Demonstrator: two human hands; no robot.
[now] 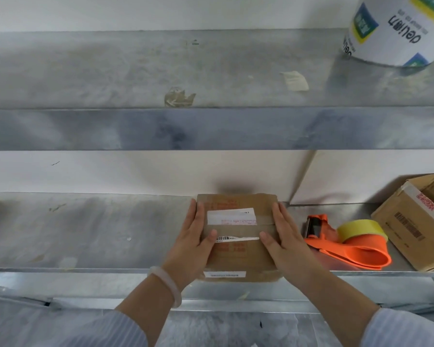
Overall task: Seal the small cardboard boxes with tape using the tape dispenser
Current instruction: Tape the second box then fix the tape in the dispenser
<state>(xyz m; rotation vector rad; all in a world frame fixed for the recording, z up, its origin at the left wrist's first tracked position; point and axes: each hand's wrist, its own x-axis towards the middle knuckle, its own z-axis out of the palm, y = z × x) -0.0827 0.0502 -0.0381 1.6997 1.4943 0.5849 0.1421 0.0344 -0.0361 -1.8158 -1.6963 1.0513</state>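
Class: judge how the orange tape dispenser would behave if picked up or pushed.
Probably stiff: the tape dispenser looks like moulded plastic. Likely slides rather than rolls, as it is lying flat on the smooth metal shelf.

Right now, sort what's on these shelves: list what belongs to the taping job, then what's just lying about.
Job:
small cardboard box, between left hand and right hand
tape dispenser
second cardboard box

Lying about:
white labelled roll
tape scrap
paper scrap
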